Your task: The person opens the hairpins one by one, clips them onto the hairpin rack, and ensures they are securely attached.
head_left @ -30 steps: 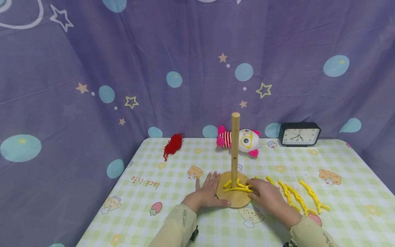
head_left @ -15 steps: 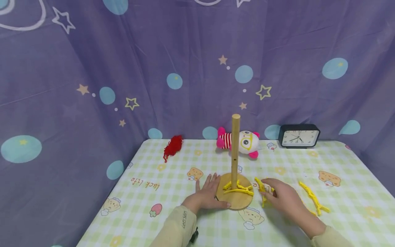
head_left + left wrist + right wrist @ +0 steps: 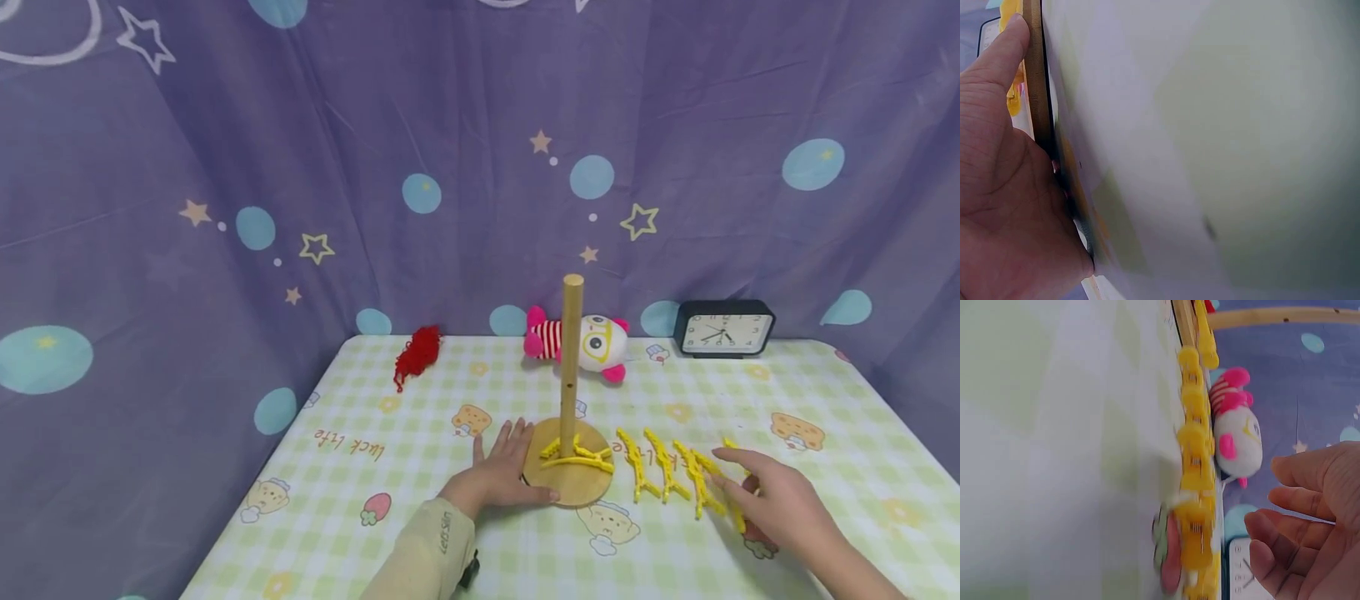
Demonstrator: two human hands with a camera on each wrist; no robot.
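Moved the right hand [image 3: 780, 498] rightward since the earlier frame, from over the inner yellow pieces [image 3: 662, 461] to the outer end of their row, leaving the inner ones in plain sight. Holds nothing with that grip, with fingers apart and loosely bent, and with a gap above the row in the right wrist view. Keeps the left hand [image 3: 498, 475] in the same spot, with fingers spread beside the left rim of the round wooden base [image 3: 573, 492] and thumb touching its near edge; likewise apart in that grip.

Standing upright on the base, a wooden pole [image 3: 572, 367] with a small dark hole. Around its foot, more yellow pieces [image 3: 577, 461], with a long one across the front. Right of the base, the row itself, side by side and slanting on the tabletop [image 3: 495, 550], partly hidden by the right hand at its outer end.

Toward the back, from left to right: red yarn [image 3: 417, 354], a plush toy [image 3: 604, 350] lying behind the pole, and a black clock [image 3: 724, 329]. Beyond, a purple curtain [image 3: 450, 108].
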